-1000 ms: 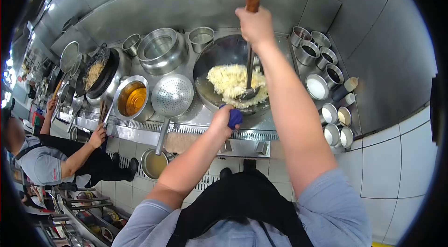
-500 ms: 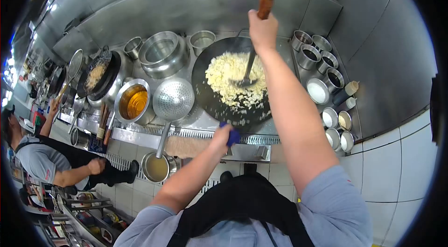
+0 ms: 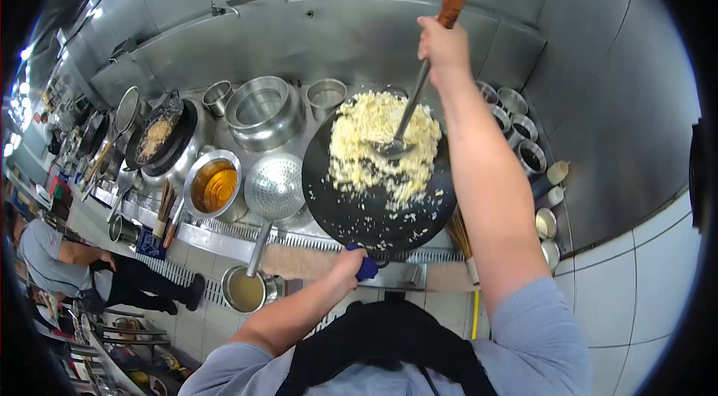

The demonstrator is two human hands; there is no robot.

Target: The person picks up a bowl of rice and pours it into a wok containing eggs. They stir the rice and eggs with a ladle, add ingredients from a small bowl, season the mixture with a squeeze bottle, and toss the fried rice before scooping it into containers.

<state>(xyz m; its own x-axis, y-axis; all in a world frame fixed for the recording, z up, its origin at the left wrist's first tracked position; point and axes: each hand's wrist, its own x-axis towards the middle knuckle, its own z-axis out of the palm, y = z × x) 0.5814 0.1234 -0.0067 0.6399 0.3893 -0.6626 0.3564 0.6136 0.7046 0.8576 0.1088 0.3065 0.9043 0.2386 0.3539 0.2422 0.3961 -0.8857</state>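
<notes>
My right hand [image 3: 446, 53] grips a long ladle [image 3: 411, 108] just below its wooden end. The ladle's head rests in a heap of yellow and white bits [image 3: 366, 127], like egg and rice, inside a large black wok [image 3: 351, 220]. My left hand [image 3: 348, 267] is closed around a blue cloth [image 3: 367, 269] at the wok's near handle, which is mostly hidden. The food lies piled towards the far side, with loose grains scattered over the near wall.
Left of the wok are a perforated strainer [image 3: 275, 188], a pot of amber liquid [image 3: 218, 185] and a large steel pot [image 3: 263, 115]. Seasoning containers [image 3: 532, 157] line the right side, partly behind my arm. A co-worker [image 3: 67, 258] stands at the left.
The wok has come nearer to me and its food has spread upward along the far side. My right hand and the ladle have shifted right. The co-worker's raised arm has come down.
</notes>
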